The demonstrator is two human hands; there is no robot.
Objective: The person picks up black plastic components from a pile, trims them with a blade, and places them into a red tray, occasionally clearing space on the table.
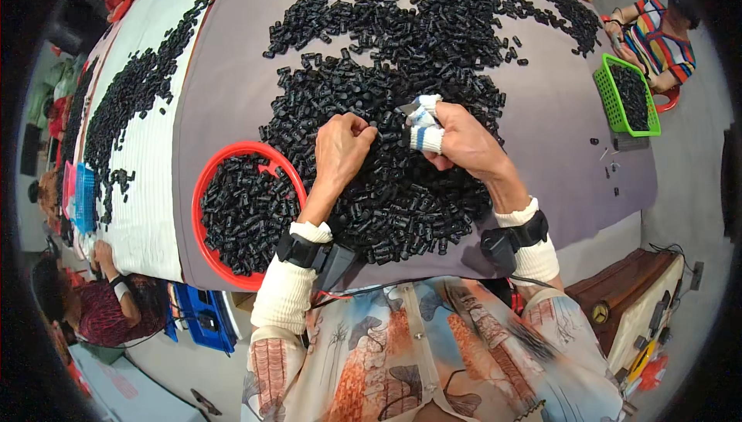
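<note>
Over a large heap of small black cylindrical parts (410,213), my left hand (342,150) is closed in a pinch. A small black part (373,125) shows at its thumb and fingertip, mostly covered. Just right of it, my right hand (468,142) is curled shut, with white and blue striped cloth covers (426,132) on some fingers. What looks like a small knife (407,109) pokes out from these fingers toward the left hand; its handle is hidden. The two hands are apart.
Left of the heap stands a round red basin (202,213) filled with black parts. A green basket (649,124) holds more at the right edge, beside a person in a striped shirt (665,43). Other people sit along a white-covered table (147,221) at left.
</note>
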